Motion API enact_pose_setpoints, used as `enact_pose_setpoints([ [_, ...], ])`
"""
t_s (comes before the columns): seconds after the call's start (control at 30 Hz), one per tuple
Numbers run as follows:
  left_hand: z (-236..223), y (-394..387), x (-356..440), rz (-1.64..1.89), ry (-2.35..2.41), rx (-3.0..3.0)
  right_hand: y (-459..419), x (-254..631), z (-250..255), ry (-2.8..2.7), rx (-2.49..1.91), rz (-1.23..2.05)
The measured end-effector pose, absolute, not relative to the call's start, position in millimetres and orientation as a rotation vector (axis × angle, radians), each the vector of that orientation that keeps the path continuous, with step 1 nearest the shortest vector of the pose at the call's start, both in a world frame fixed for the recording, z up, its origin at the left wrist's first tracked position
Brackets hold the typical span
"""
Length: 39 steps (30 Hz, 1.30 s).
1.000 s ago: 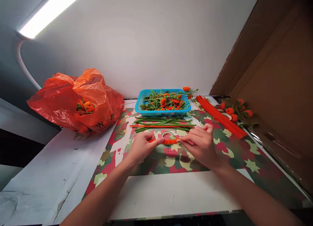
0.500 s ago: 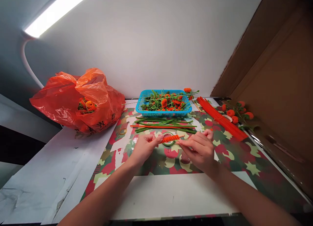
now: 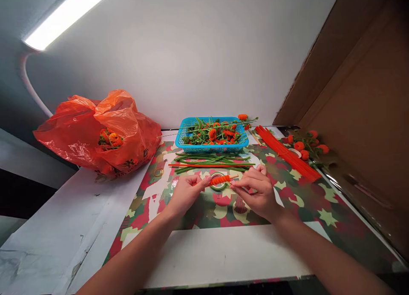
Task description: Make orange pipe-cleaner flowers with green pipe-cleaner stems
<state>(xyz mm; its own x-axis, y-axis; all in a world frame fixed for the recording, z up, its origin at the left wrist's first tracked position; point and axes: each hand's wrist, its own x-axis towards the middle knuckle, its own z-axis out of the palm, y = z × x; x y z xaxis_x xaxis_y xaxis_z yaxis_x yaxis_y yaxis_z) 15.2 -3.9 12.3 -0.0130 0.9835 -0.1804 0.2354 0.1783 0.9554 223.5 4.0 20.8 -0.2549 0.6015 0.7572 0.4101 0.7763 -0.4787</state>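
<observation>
An orange pipe cleaner (image 3: 220,180) is wound in a tight coil round a thin wooden stick (image 3: 234,176), whose bare tip shows at the right. My left hand (image 3: 188,193) is closed on the left end of the coiled stick, thumb on top. The fingers of my right hand (image 3: 257,190) pinch together at the coil's right end, by the pipe cleaner's loose end; the exact grip is partly hidden. Beneath the coil lies a roll of green tape (image 3: 218,188). Just beyond my hands are several green pipe cleaners (image 3: 211,159) with a straight orange one (image 3: 191,164) across them.
A blue basket (image 3: 211,149) holds orange flowers with green stems. To the left stands a red plastic bag (image 3: 137,137) with flowers inside. A bundle of orange pipe cleaners (image 3: 287,154) and more pompom-like flowers (image 3: 299,146) lie at the right, beside a cardboard wall (image 3: 354,95).
The whole view has shifted slightly, so things appear a little further left. Both hands keep the same grip on the coiled stick, with hardly any visible movement.
</observation>
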Motion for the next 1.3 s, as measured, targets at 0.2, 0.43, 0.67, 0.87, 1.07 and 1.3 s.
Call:
enact_pose_setpoints([
  [0.2, 15.0, -5.0, 15.3, 1.032, 1.468, 1.321, 7.5, 223.0, 15.6, -1.822, -0.882, 0.495],
  [0.43, 18.9, -8.0, 16.0, 1.09, 1.555, 1.44, 5.7, 217.8, 15.4, -1.596, -1.019, 1.121],
  [0.67, 17.6, -12.0, 18.5, 1.117, 1.575, 1.486, 7.2, 214.2, 16.7, -1.419, -0.951, 1.275],
  [0.87, 17.8, -12.7, 22.3, 1.091, 1.576, 1.479, 5.3, 207.9, 16.8, -1.321, -0.913, 1.329],
  [1.07, 16.7, -13.3, 27.6, 1.06, 1.423, 1.425, -4.2, 200.3, 14.3, -1.422, -0.912, 1.29],
  [1.3, 17.1, -10.2, 22.7, 1.02, 1.333, 1.48, -2.4, 206.8, 13.4, -1.577, -0.85, 1.176],
])
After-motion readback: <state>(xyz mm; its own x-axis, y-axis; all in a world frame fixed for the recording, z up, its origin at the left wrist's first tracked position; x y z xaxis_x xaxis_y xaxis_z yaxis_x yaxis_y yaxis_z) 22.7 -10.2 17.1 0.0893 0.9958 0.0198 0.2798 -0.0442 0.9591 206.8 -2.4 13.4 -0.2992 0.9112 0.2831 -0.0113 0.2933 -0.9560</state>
